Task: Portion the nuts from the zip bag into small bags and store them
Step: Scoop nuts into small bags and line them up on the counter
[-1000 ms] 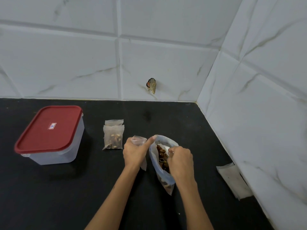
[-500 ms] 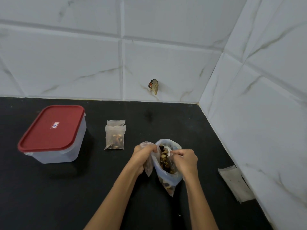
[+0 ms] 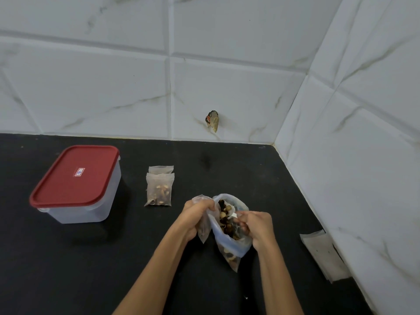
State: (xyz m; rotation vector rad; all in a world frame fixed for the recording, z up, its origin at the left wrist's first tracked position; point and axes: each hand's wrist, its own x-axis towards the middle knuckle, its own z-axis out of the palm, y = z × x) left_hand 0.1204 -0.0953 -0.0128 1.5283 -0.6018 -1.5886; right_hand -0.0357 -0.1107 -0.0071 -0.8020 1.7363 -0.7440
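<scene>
Head view: right hand point(image 3: 259, 228) fingers hidden inside zip bag point(image 3: 231, 237); left hand point(image 3: 195, 214) pinches small bag point(image 3: 203, 230); black bench point(image 3: 91, 258), tiled corner.

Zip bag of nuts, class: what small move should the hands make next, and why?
Probably lift a few nuts out with the right hand, which reaches into the open zip bag, and drop them into the small bag gripped by the left hand alongside.

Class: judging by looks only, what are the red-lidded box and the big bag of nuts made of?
Storage box: apparently plastic, its walls cloudy and translucent; red lid opaque, smooth and matte. Zip bag: thin, soft, see-through plastic film that crumples, with the nuts showing through.
</scene>
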